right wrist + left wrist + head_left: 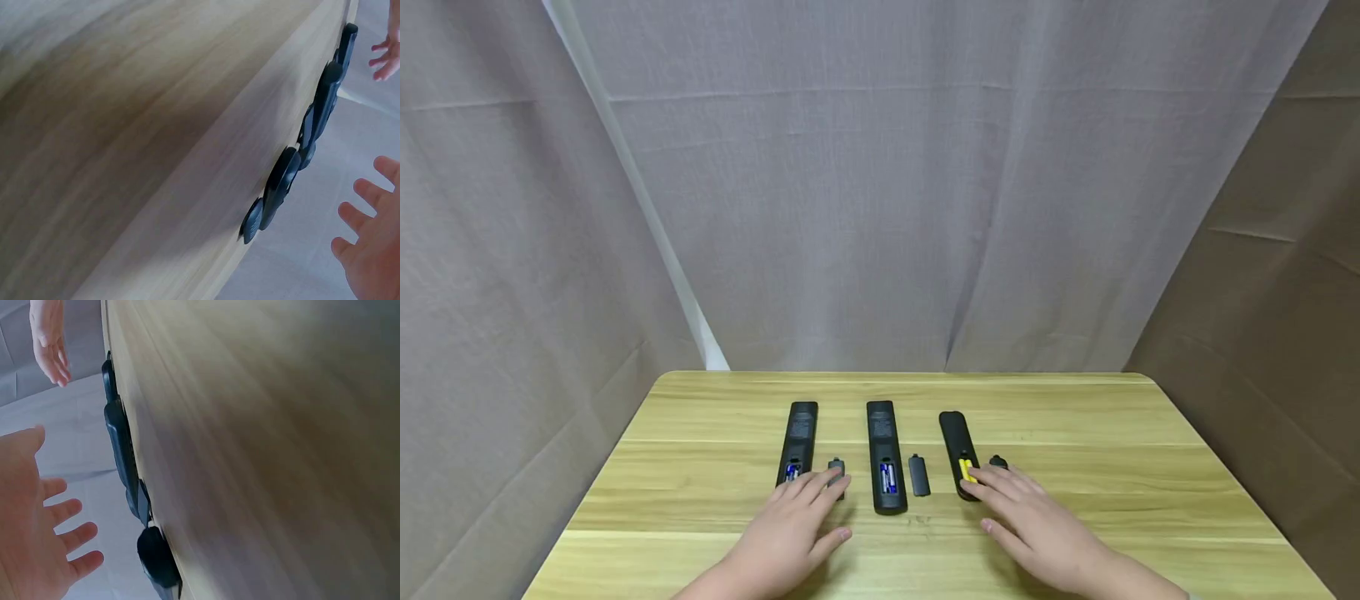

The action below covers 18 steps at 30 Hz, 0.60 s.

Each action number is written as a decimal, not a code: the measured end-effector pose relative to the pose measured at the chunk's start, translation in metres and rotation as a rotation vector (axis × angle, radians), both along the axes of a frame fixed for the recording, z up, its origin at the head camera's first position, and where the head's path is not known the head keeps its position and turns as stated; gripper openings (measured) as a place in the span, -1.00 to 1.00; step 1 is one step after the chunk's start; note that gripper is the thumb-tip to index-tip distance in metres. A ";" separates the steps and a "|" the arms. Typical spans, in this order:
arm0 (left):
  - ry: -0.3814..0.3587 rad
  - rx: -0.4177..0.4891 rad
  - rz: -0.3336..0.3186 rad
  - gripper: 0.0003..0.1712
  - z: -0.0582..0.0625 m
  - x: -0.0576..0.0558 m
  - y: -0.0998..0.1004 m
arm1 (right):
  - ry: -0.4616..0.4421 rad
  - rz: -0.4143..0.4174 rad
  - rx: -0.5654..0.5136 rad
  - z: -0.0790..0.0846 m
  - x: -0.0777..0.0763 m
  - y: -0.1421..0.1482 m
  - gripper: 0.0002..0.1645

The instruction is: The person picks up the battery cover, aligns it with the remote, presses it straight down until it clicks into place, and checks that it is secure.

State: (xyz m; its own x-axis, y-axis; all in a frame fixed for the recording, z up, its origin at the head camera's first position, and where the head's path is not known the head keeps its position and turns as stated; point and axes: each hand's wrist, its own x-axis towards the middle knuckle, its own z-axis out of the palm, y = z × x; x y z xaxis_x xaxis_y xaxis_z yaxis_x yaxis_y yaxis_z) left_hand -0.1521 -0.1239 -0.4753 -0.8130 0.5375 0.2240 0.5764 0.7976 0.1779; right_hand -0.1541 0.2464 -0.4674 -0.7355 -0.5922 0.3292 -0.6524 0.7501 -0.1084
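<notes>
Three black remote controls lie in a row, backs up, with their battery bays uncovered. Over the lower end of the left remote (801,427) and its battery cover (837,463) hovers my left hand (790,529), fingers spread and holding nothing. Blue-and-silver batteries (888,478) sit in the middle remote (882,433), and similar ones show in the left remote. Its loose cover (919,475) lies to its right. My right hand (1037,529), also spread and holding nothing, is above the right remote (956,433) with yellow batteries (966,469), partly hiding another cover (997,461).
All of this lies on a wood-grain table (700,450) with rounded far corners. Grey curtains (820,233) hang behind it and at the left, and a brownish one (1270,333) at the right.
</notes>
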 end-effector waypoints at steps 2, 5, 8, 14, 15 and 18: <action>-0.003 0.012 0.004 -0.28 0.001 -0.002 0.004 | 0.000 -0.007 -0.014 0.000 -0.001 0.002 -0.45; -0.002 0.014 0.000 -0.29 0.002 -0.005 0.011 | 0.009 -0.024 -0.019 -0.002 -0.003 0.005 -0.44; 0.021 0.017 -0.008 -0.30 0.002 -0.007 0.018 | 0.013 -0.037 -0.021 -0.002 -0.005 0.007 -0.44; 0.018 0.013 -0.009 -0.29 0.006 -0.011 0.030 | -0.003 -0.079 -0.021 0.002 -0.006 0.009 -0.44; 0.012 0.013 -0.006 -0.29 0.007 -0.012 0.033 | -0.010 -0.086 -0.022 0.002 -0.006 0.010 -0.45; 0.002 0.021 -0.003 -0.30 0.010 -0.016 0.039 | -0.023 -0.101 -0.035 0.004 -0.010 0.012 -0.49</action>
State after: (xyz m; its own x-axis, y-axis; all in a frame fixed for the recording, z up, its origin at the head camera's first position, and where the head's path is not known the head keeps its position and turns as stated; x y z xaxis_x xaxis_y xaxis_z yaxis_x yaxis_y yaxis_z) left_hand -0.1681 -0.0851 -0.4656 -0.8107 0.5352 0.2373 0.5793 0.7918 0.1936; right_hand -0.1637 0.2588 -0.4635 -0.7985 -0.5030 0.3308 -0.5706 0.8075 -0.1494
